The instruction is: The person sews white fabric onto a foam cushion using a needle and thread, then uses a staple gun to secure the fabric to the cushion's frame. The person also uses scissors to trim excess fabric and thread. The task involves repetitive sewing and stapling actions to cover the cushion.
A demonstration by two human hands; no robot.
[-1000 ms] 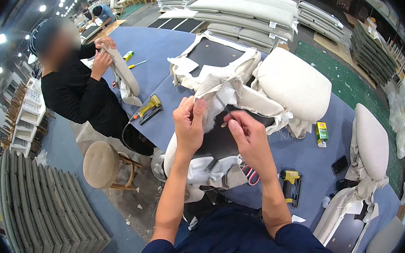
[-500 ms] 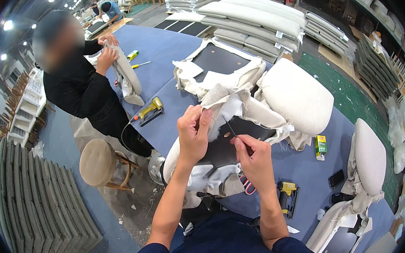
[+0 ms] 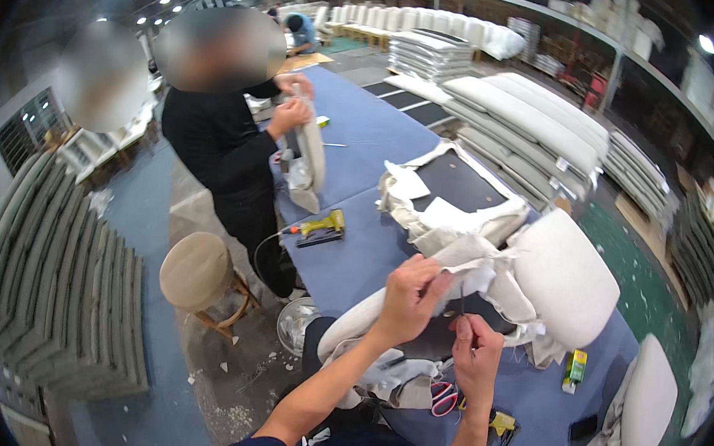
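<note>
My left hand [image 3: 412,300] is closed on the edge of the beige fabric cover [image 3: 463,253] of an upholstered seat pad. Just right of it, my right hand [image 3: 477,352] pinches a thin dark rod-like tool [image 3: 462,300], its tip close to the fabric and white wadding. What kind of tool it is cannot be made out. The pad's dark underside [image 3: 436,339] faces up between my hands, and its padded edge [image 3: 355,318] curves toward me. Red-handled scissors [image 3: 444,399] lie by my right forearm, and a yellow and black staple gun [image 3: 503,431] is partly behind that arm.
Beige pads [image 3: 568,280] lie on the blue table [image 3: 354,261], beside a green and yellow box [image 3: 574,371] and a phone [image 3: 584,428]. Across the table a person in black [image 3: 220,143] holds another pad near a second staple gun [image 3: 323,227]. A round stool [image 3: 197,271] stands left.
The view has swung, so the table and pads sit farther right and lower. A second person's blurred head shows at left. My hands keep their holds on the fabric and the tool.
</note>
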